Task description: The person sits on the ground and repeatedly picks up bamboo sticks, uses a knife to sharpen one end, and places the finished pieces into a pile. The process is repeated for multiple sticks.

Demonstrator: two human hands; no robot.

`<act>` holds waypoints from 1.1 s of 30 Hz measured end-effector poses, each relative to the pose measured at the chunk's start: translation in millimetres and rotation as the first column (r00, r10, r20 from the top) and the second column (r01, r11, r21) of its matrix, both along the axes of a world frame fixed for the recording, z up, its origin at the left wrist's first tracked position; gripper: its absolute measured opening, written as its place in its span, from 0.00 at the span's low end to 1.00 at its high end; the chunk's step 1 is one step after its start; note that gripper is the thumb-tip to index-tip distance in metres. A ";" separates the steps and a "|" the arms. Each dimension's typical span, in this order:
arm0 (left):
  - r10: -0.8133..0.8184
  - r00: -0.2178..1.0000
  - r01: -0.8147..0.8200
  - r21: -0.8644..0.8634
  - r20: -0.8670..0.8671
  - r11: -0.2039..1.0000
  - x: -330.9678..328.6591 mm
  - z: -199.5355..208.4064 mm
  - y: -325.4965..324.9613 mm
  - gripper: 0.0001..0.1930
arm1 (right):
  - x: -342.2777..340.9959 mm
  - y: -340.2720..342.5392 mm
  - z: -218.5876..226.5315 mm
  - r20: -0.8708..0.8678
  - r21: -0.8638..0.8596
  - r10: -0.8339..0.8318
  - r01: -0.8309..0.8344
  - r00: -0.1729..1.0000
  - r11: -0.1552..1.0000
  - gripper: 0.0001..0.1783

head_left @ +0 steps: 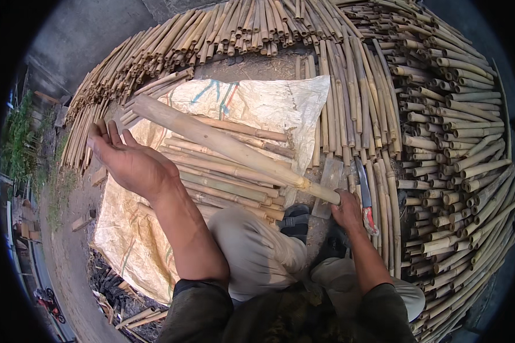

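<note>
A thick tan bamboo pole (223, 144) slants across the middle, its wide end up at the far left. My right hand (347, 211) is wrapped round its narrow near end. Left of the pole, my left hand (136, 164) is raised with the palm turned up, its fingers loosely spread and holding nothing. Below the raised pole, several cut bamboo pieces (229, 180) lie side by side on a whitish woven sack (257, 97). Just right of my right hand rests a long knife (364, 186) with a red handle. A flat wooden board (328, 186) lies beyond that hand.
Bamboo poles are stacked along the far side (234, 28) and in a tall pile at the right (458, 131). More poles (349, 103) lie between the sack and that pile. Dark charred scraps (111, 283) are at the lower left, green plants (20, 137) at the far left.
</note>
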State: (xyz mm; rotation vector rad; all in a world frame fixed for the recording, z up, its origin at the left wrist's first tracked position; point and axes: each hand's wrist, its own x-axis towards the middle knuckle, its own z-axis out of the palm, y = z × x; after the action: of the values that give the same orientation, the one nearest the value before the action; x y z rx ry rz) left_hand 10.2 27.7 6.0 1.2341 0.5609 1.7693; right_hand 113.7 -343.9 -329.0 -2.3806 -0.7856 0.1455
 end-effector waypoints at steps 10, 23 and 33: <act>-0.522 0.454 0.890 0.342 -0.722 0.301 33.6 -29.3 -156.0 0.23 | 17.7 132.1 52.8 -0.531 -0.326 0.096 -0.307 0.842 0.894 0.24; -0.359 0.124 0.991 0.094 -0.925 0.098 30.6 -59.9 -161.7 0.24 | 47.0 196.5 18.0 -0.132 0.000 0.182 -0.184 0.974 0.983 0.31; -0.166 -0.265 0.964 -0.264 -0.950 -0.028 37.1 -14.1 -138.6 0.24 | 237.9 11.8 68.0 -0.018 0.244 -0.545 0.532 0.838 0.811 0.28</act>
State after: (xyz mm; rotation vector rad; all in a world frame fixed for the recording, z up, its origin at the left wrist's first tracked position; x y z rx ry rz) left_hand 47.3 -110.8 -8.1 2.3759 -0.6327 -0.2701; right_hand 351.6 -332.0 -261.0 -2.2791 -0.1071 -0.2392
